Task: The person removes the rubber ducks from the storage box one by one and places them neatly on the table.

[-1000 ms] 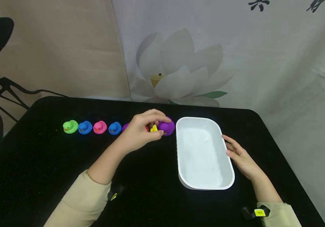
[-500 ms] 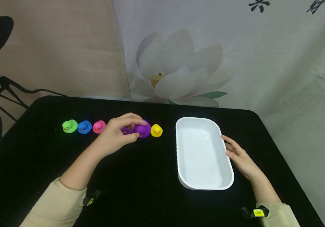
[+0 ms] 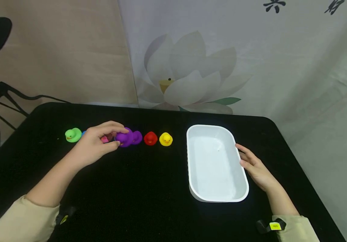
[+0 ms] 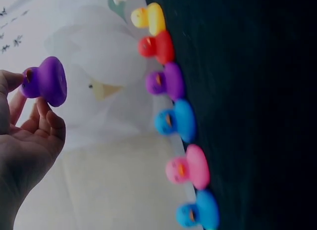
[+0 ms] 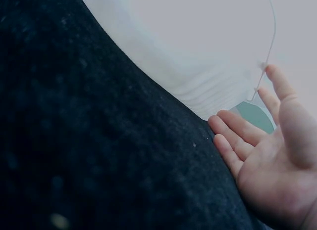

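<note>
My left hand (image 3: 92,143) pinches a purple rubber duck (image 3: 124,137) between thumb and fingers. In the left wrist view this purple duck (image 4: 49,82) is in the air, apart from the row of ducks. On the table, the row includes a green duck (image 3: 73,135), a pink duck (image 4: 188,167), a second purple duck (image 3: 137,137), a red duck (image 3: 150,138) and a yellow duck (image 3: 165,139). Two blue ducks (image 4: 177,121) are mostly hidden behind the hand in the head view. My right hand (image 3: 258,170) touches the right side of a white tray (image 3: 193,161) with extended fingers.
The black-covered table (image 3: 149,195) has its far edge against a pale curtain (image 3: 282,74) printed with a lotus. The white tray stands to the right of the yellow duck, with a gap between them.
My left hand has moved left along the row with the purple duck, from beside the tray to over the left part, uncovering the yellow, red and second purple ducks. My right hand stays at the tray.
</note>
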Demonstrator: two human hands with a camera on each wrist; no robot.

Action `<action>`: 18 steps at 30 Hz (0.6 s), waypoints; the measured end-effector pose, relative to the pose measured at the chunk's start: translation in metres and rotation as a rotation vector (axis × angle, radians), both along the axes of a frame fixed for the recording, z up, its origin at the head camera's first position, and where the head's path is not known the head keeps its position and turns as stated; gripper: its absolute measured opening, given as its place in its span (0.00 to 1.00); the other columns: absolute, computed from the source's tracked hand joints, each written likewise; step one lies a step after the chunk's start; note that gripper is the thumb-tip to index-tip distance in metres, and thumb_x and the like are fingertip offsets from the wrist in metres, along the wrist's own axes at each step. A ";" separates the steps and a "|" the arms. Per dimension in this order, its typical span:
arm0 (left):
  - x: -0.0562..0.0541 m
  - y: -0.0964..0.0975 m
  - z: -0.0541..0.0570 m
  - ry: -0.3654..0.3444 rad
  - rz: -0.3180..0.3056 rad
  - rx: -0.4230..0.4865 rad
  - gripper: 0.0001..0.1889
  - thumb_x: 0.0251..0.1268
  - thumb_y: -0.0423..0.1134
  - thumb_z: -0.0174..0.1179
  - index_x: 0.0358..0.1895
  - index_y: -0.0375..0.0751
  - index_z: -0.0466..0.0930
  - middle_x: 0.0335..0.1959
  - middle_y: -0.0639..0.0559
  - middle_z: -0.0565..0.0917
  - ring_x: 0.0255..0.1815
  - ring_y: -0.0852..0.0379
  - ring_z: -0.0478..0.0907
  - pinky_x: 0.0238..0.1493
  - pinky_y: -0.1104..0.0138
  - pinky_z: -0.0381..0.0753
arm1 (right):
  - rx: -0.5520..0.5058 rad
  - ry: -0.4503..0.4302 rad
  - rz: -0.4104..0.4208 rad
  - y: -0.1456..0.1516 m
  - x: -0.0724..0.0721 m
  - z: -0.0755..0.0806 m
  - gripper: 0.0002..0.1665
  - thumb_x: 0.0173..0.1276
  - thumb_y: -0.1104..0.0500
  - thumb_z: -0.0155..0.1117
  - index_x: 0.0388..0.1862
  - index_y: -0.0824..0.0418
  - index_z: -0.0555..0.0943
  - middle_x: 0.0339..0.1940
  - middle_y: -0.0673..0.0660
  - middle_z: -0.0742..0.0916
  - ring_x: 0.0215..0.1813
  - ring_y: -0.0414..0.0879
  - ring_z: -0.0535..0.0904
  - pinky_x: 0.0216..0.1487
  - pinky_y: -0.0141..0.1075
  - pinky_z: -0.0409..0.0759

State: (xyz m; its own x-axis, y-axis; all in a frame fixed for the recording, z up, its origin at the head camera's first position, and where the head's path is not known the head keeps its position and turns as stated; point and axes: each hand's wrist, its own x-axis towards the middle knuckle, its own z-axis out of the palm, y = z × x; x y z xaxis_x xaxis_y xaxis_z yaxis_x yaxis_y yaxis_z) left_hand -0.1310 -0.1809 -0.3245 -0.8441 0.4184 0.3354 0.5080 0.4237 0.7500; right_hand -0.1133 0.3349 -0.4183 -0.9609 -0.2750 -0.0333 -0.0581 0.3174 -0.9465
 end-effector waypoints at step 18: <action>0.010 -0.076 -0.010 0.017 0.187 -0.103 0.20 0.57 0.24 0.62 0.54 0.39 0.79 0.54 0.60 0.74 0.42 0.60 0.70 0.39 0.73 0.68 | 0.011 -0.009 -0.006 -0.001 -0.001 0.000 0.34 0.76 0.58 0.49 0.76 0.59 0.51 0.70 0.71 0.65 0.57 0.40 0.76 0.54 0.45 0.75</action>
State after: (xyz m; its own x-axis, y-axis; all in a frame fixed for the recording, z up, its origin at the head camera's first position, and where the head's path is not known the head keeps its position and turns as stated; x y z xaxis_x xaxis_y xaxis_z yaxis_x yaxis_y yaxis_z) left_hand -0.1212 -0.2565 -0.3340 -0.9046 0.2879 0.3143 0.4259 0.5854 0.6898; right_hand -0.1138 0.3342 -0.4178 -0.9622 -0.2687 -0.0453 -0.0473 0.3283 -0.9434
